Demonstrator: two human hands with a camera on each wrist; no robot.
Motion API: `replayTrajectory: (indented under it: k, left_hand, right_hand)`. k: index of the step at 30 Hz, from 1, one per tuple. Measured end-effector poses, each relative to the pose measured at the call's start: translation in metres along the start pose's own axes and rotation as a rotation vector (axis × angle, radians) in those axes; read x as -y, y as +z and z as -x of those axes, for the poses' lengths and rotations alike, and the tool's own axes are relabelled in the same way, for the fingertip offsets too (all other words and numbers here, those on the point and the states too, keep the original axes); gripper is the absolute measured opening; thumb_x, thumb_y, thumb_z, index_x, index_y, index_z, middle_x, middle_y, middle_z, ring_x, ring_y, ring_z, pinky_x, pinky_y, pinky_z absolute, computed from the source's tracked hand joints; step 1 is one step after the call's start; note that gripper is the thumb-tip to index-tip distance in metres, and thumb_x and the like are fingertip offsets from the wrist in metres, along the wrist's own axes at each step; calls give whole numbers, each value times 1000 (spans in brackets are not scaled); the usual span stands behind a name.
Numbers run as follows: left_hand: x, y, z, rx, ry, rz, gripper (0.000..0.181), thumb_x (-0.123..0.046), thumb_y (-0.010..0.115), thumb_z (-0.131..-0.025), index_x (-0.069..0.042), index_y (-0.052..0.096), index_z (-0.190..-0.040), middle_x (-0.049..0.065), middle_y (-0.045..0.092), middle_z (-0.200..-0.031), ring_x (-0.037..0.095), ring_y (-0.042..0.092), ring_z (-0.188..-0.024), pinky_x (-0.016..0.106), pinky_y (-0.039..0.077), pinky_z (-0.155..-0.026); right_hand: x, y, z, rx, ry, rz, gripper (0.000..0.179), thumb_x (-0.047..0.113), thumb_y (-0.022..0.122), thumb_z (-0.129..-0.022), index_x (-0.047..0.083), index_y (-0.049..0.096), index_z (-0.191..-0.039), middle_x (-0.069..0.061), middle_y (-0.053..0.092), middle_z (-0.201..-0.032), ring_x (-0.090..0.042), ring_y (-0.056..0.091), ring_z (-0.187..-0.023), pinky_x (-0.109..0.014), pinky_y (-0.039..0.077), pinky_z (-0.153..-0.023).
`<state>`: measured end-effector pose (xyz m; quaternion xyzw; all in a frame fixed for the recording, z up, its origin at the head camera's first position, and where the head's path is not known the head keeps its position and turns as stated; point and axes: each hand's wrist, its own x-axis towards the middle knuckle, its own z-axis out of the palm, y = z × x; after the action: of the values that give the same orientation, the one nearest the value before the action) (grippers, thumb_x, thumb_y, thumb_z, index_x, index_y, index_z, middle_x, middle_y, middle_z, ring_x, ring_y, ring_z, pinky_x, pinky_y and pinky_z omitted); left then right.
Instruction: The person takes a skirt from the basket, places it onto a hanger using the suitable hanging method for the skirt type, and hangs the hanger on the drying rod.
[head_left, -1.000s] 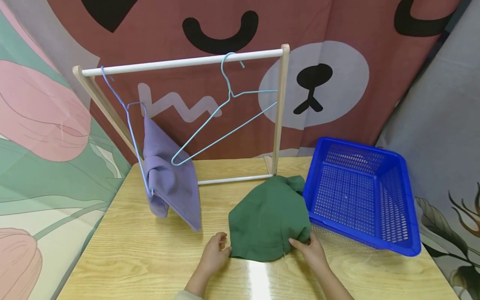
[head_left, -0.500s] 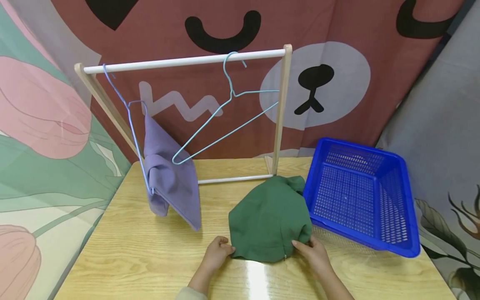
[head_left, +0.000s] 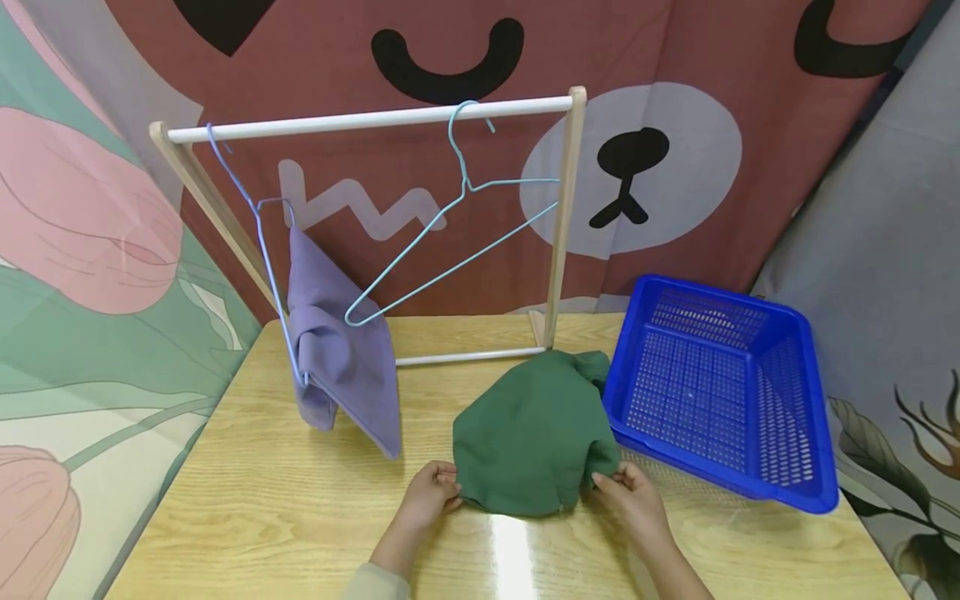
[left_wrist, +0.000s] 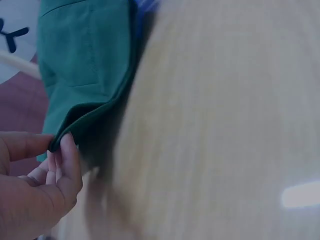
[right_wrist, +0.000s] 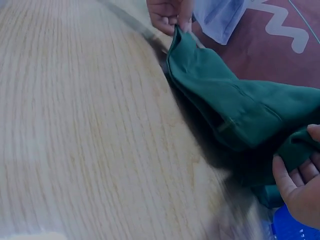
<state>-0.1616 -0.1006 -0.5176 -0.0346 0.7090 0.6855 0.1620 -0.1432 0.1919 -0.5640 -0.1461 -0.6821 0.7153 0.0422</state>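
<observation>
A green cloth garment [head_left: 528, 442] with stitched seams lies bunched on the table in the head view, its near edge facing me. My left hand [head_left: 429, 500] pinches its near left corner between thumb and fingers. The left wrist view shows two fabric layers parting at the hem [left_wrist: 82, 111] beside those fingertips. On the other side, my right hand [head_left: 633, 507] grips a folded part of the garment, thumb over the cloth in the right wrist view [right_wrist: 295, 150]. A small metallic-looking zipper end or tag shows near the hem. The garment's underside is hidden.
Behind the garment stands a rack with a white top bar [head_left: 360, 122] and wooden posts. A light blue hanger [head_left: 464, 179] hangs bare on it. Further left, a purple hanger [head_left: 272, 275] carries purple cloth [head_left: 345, 358]. A blue basket [head_left: 819, 417] stands at the right, beside the garment.
My left hand has gone from lying beside the corner to pinching it. My right hand has shifted slightly right, and the garment's near edge has moved a little away from me.
</observation>
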Motion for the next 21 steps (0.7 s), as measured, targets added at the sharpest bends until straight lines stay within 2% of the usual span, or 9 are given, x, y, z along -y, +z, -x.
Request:
replayTrajectory:
  k: [4, 9, 15, 16, 17, 21]
  left_hand:
    - [-12, -12, -3, -1, 2, 33, 29, 8, 44, -83, 14, 37, -110, 11, 42, -87, 13, 46, -69, 30, 48, -69]
    - [-27, -24, -7, -43, 4, 73, 30, 8, 41, -84, 13, 35, -113, 10, 40, -84, 12, 44, -70, 29, 46, -72]
    - [-41, -34, -15, -120, 43, 88, 30, 7, 42, -83, 13, 38, -112, 10, 45, -83, 13, 48, -66, 29, 46, -65]
    - [-42, -35, -17, -125, 55, 83, 29, 7, 41, -84, 13, 38, -112, 10, 45, -83, 13, 48, -66, 30, 46, -65]
    - [-34, -42, -25, -102, 102, 110, 28, 6, 42, -84, 11, 40, -112, 9, 45, -82, 12, 47, -65, 28, 46, -63]
    - [-43, -48, -31, -114, 104, 64, 26, 5, 40, -86, 9, 41, -111, 9, 42, -84, 14, 46, -66, 28, 45, -64]
  right_hand:
    - [28, 3, 13, 24, -65, 43, 17, 13, 66, -75, 4, 52, -81, 1, 53, -73, -9, 51, -67, -21, 45, -60]
    - [59, 9, 25, 19, -27, 110, 25, 11, 65, -74, -4, 50, -88, -2, 50, -77, -9, 49, -69, -21, 45, -62]
    - [69, 8, 26, 21, 49, 239, 33, 7, 62, -76, -8, 48, -102, -5, 47, -83, -9, 45, -75, -19, 44, -64]
    - [70, 7, 26, 25, 52, 255, 34, 7, 62, -77, -9, 48, -103, -6, 47, -84, -10, 44, -75, -19, 43, -64]
    - [70, 7, 26, 27, 52, 269, 34, 6, 62, -77, -9, 48, -105, -6, 46, -84, -10, 44, -75, -18, 43, -63]
    - [70, 4, 24, 29, 54, 294, 34, 3, 60, -78, -9, 48, -107, -5, 46, -83, -10, 42, -75, -17, 41, -61]
